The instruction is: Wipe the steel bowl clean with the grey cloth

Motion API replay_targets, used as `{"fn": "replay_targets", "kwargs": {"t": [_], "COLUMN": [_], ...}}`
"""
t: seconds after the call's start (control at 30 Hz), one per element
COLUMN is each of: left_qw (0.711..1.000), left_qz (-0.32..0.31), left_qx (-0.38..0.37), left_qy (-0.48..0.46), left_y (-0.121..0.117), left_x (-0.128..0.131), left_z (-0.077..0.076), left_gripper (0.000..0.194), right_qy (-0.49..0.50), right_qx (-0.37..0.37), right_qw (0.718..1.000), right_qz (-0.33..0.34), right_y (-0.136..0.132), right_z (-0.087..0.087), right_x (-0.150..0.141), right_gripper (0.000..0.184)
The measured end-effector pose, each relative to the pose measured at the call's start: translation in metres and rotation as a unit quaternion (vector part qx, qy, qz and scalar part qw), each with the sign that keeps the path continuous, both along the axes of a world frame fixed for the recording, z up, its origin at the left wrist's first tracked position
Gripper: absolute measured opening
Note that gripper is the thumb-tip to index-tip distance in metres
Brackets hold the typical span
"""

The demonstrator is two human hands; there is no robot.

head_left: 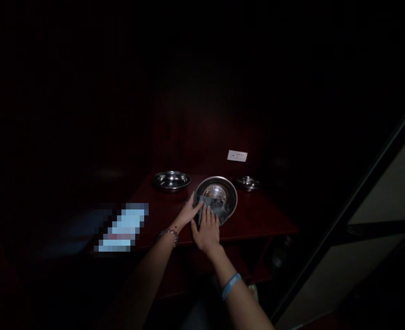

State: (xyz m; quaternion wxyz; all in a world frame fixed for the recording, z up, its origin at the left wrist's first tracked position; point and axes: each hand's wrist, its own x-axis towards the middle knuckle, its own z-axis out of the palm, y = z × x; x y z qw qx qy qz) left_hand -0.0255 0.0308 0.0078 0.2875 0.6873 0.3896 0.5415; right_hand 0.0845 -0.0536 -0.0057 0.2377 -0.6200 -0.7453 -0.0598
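On the dark red table (pixel 174 215), a shiny metal bowl (pixel 232 195) is tilted, its inside facing up and toward me. My left hand (pixel 189 211) is closed on the bowl's left rim, with the thumb reaching inside. A grey cloth (pixel 224 211) lies in the near part of the bowl and up to its rim. My right hand (pixel 207 231) rests on this cloth with its fingers stretched out flat and the thumb apart. Part of the cloth and the near rim are hidden beneath my hands.
Behind to the left stands a wide metal bowl (pixel 172 182), and behind to the right a smaller metal bowl (pixel 248 183). A white socket plate (pixel 237 156) is on the back wall. A blurred-out bright patch (pixel 123 228) shows at left. The surroundings are very dark.
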Motion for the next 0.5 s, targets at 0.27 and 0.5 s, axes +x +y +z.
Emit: {"fn": "replay_targets", "kwargs": {"t": [0.27,0.5], "left_qw": [1.000,1.000], "left_qz": [0.029,0.019], "left_qx": [0.005,0.000], "left_qy": [-0.006,-0.011], "left_y": [0.003,0.003], "left_x": [0.000,0.001], "left_z": [-0.004,-0.005], "left_gripper": [0.066,0.065], "right_qy": [-0.044,-0.111], "right_qx": [-0.002,0.047], "right_qw": [0.995,0.990], "right_qz": [0.084,0.068], "right_y": [0.002,0.007], "right_z": [0.001,0.011], "right_x": [0.044,0.089], "right_gripper": [0.059,0.052]}}
